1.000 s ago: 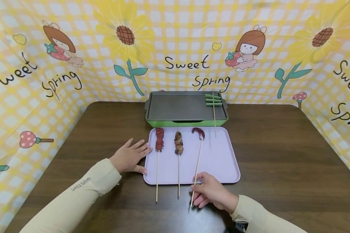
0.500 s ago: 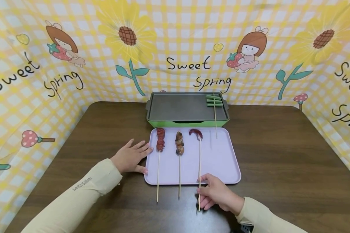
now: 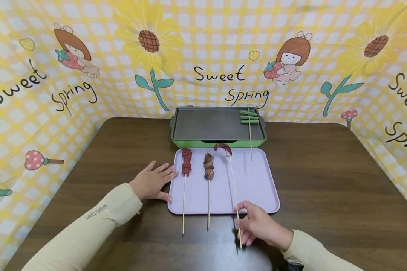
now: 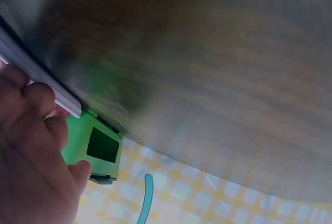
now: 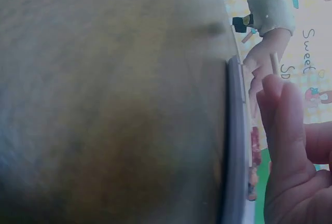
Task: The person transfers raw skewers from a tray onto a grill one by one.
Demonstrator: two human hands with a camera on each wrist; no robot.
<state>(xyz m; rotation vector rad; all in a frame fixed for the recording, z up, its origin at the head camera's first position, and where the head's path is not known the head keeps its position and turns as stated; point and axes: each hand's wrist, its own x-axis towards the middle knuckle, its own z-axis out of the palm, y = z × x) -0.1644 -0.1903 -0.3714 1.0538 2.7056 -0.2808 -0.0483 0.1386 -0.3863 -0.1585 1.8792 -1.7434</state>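
Observation:
In the head view my right hand (image 3: 257, 224) pinches the lower part of a thin wooden skewer tipped with a curled, dark red octopus tentacle (image 3: 223, 148). The skewer slants over the lilac tray (image 3: 257, 188), its tentacle end raised near the tray's back edge. My left hand (image 3: 152, 181) has its fingers spread at the tray's left rim. Beside it on the tray lie a skewer of red meat pieces (image 3: 186, 162) and a skewer of browned pieces (image 3: 208, 167), handles jutting over the front rim. In the right wrist view, fingers (image 5: 288, 120) hide most of the held stick.
Behind the tray stands a green grill with a dark flat plate (image 3: 207, 124). A skewer of green vegetable lengths (image 3: 249, 117) lies at the plate's right end, its stick reaching over the tray. Patterned yellow checked cloth (image 3: 217, 45) walls the brown table (image 3: 325, 180).
My right hand has shifted right, and the tentacle end of its skewer has swung left and risen towards the grill. The left hand stays at the tray rim.

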